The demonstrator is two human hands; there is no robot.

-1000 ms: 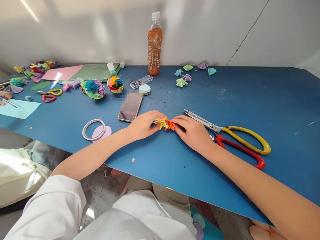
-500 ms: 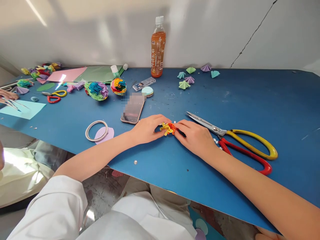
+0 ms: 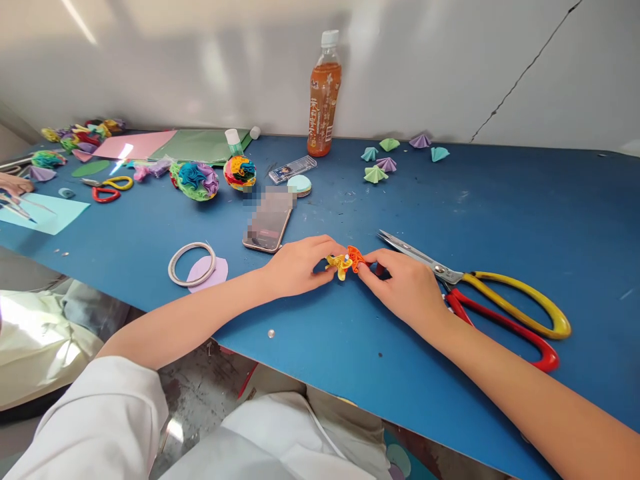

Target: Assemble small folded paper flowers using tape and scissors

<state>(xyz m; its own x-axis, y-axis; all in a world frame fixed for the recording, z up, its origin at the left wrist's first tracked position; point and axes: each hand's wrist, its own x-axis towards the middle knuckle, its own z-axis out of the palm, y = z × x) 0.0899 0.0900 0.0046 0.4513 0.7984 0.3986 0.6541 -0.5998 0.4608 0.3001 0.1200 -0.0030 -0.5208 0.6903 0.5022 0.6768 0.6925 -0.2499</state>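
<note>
Over the blue table, my left hand pinches a yellow ruffled paper piece between thumb and fingers. Facing it, my right hand grips an orange-red ruffled paper piece. The two pieces are side by side, with a small white spot between them; I cannot tell whether they are joined. Large scissors with one yellow and one red handle lie just beyond my right hand, partly hidden by it. To the left, a roll of white tape rests partly on a lilac paper disc.
Behind my hands lie a phone, stacked paper discs and two colourful paper balls. An orange drink bottle stands by the wall. Several folded paper pieces sit right of it. Another person's hand is at far left.
The yellow and orange pieces, pressed together before, now show slightly apart with a white spot between them. My right hand has shifted a little right; the whole view has moved slightly.
</note>
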